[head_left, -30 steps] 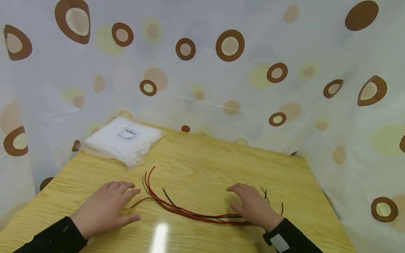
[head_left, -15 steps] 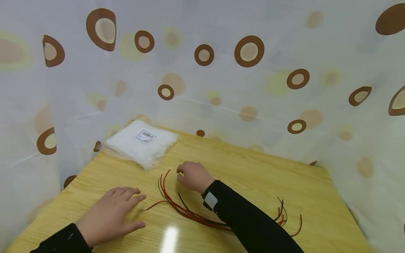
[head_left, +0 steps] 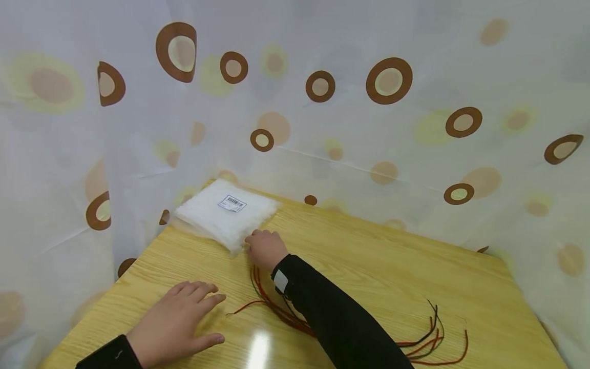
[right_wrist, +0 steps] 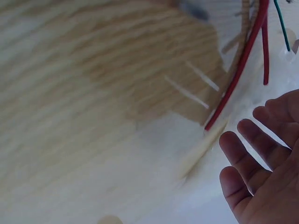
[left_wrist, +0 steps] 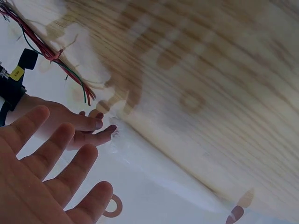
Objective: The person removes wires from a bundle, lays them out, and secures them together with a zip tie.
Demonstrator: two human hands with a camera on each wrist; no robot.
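A clear plastic bag (head_left: pixel 216 207) packed with white items and bearing a barcode label (head_left: pixel 232 203) lies at the back left of the table. My right hand (head_left: pixel 267 249) reaches across to the bag's near right corner, its fingertips at the plastic edge. In the right wrist view its fingers (right_wrist: pixel 243 161) look loosely bent; whether they touch the bag is unclear. A bundle of red, black and green wires (head_left: pixel 281 311) runs beneath my right forearm, which hides its middle. My left hand (head_left: pixel 177 320) is held with fingers spread, left of the wire ends, holding nothing.
The wood-grain table (head_left: pixel 369 256) fills the lower view. A white curtain (head_left: pixel 350 123) with brown rings hangs behind it and at both sides. The wires' other ends (head_left: pixel 435 341) curl up on the right.
My right hand has moved left and away from me, from over the right of the wires to the bag's corner. The head view has turned left. My left hand stays spread.
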